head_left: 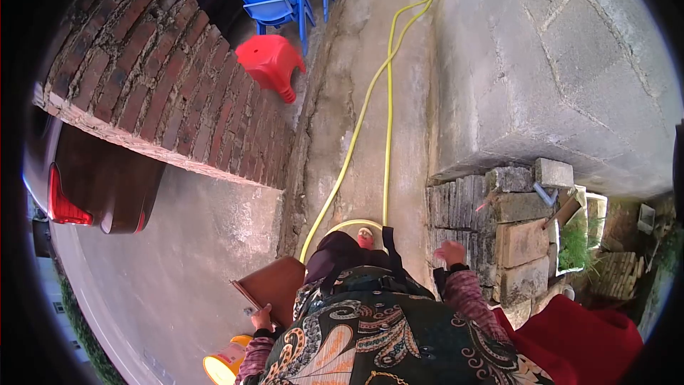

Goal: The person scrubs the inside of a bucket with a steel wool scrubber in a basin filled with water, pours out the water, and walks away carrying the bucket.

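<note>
My left hand (262, 318) is low on the left, with its fingers closed at the edge of a brown, flat-sided object (279, 285) beside my leg. What kind of thing it is, I cannot make out. Just below that hand is a yellow and orange bucket (226, 362), partly cut off by my sleeve. My right hand (450, 252) hangs to the right of my body, fingers curled in, with nothing visible in it. Stacked grey slabs (459, 207) stand close by that hand. One foot (365, 237) shows beneath my patterned apron.
A yellow hose (354, 136) loops along the concrete path and across by my feet. On the left are a brick wall (164, 64), a red stool (271, 61), blue chairs (271, 4) and a car (100, 178). Red cloth (581, 342) and a concrete wall (541, 71) are on the right.
</note>
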A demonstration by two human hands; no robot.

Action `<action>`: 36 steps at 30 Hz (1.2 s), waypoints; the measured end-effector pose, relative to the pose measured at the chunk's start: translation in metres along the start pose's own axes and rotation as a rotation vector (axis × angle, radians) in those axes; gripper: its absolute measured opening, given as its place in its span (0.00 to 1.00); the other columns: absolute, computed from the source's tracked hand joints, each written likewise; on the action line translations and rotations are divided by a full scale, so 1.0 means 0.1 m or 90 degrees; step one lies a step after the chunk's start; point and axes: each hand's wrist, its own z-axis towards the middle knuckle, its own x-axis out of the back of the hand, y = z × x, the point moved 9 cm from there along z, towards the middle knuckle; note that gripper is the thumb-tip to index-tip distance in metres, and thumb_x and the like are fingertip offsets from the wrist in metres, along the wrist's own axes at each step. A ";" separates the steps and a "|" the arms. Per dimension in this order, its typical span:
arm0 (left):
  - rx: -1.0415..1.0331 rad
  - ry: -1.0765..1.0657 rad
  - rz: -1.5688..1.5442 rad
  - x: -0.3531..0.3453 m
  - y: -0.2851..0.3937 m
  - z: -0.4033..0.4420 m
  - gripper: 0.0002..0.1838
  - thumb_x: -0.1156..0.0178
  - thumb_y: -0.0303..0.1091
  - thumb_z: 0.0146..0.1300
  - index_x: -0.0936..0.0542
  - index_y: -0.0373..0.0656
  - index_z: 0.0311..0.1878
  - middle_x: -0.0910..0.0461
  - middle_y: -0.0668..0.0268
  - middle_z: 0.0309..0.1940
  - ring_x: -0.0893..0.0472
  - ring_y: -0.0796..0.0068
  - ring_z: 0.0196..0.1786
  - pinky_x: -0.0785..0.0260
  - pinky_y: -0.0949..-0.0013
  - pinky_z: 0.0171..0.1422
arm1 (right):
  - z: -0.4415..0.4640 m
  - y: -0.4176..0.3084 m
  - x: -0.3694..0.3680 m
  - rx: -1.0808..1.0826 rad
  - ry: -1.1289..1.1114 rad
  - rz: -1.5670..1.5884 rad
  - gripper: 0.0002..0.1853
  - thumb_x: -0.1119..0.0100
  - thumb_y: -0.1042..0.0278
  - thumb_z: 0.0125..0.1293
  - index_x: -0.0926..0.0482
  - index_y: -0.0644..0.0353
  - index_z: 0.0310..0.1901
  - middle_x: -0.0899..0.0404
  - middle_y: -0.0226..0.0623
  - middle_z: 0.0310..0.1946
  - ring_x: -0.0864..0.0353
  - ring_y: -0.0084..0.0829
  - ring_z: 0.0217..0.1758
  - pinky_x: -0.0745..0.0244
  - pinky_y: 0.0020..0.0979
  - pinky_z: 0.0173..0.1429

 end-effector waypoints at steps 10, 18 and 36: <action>-0.350 0.010 0.211 0.04 1.47 0.89 0.15 0.53 0.51 0.71 0.17 0.63 0.47 0.15 0.55 0.32 0.14 0.53 0.38 0.24 0.52 0.40 | 1.63 -1.75 -0.79 -0.128 -0.091 0.256 0.14 0.43 0.63 0.69 0.22 0.68 0.46 0.16 0.45 0.30 0.14 0.33 0.30 0.19 0.27 0.35; -0.337 -0.053 0.260 1.11 3.24 1.54 0.20 0.48 0.54 0.65 0.17 0.49 0.45 0.17 0.56 0.23 0.15 0.54 0.29 0.26 0.50 0.30 | 3.81 -3.60 -0.88 -0.071 -0.103 0.195 0.15 0.43 0.63 0.70 0.22 0.68 0.48 0.16 0.42 0.30 0.16 0.29 0.28 0.20 0.26 0.34; -0.043 -0.098 -0.169 3.49 6.56 2.89 0.15 0.31 0.45 0.49 0.19 0.43 0.30 0.23 0.62 0.15 0.20 0.61 0.20 0.30 0.56 0.26 | 7.11 -5.64 0.42 -0.044 -0.006 0.086 0.13 0.43 0.69 0.66 0.20 0.70 0.45 0.17 0.44 0.26 0.16 0.33 0.23 0.19 0.29 0.28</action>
